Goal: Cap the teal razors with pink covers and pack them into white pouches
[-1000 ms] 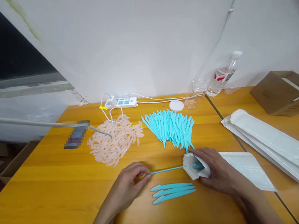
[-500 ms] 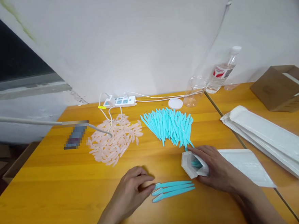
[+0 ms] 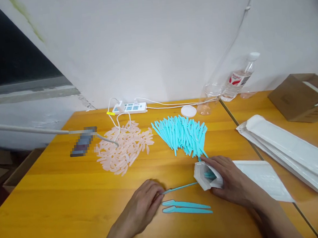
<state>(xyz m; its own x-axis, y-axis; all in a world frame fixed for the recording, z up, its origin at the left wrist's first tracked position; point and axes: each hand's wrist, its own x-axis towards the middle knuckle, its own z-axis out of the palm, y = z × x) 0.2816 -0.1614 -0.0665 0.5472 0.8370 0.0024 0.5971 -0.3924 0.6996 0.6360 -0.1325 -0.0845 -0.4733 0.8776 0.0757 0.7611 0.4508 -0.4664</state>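
Observation:
In my left hand (image 3: pixel 150 203) a turquoise eyebrow razor (image 3: pixel 180 187) is pinched by one end, its far end close to the mouth of a white padded envelope (image 3: pixel 203 181). My right hand (image 3: pixel 228 181) grips that envelope and keeps its mouth spread, facing left. Several turquoise razors show inside it, partly hidden by the walls. Below the held razor, two more razors (image 3: pixel 187 207) lie side by side on the table. Beyond the envelope spreads a heap of turquoise razors (image 3: pixel 180 135), one of them near my right fingertips.
Small pale pink pieces (image 3: pixel 124 146) lie heaped on the left, a cable crossing them, beside a blurred phone-like object (image 3: pixel 83 142). A power strip (image 3: pixel 131 108), round white lid (image 3: pixel 188 111) and bottle (image 3: pixel 236 81) stand along the wall. More envelopes (image 3: pixel 286 150) and a cardboard box (image 3: pixel 300 98) are right.
My left hand has picked up the topmost of three razors from the table and brought its tip toward the envelope. My right hand holds the envelope much as before.

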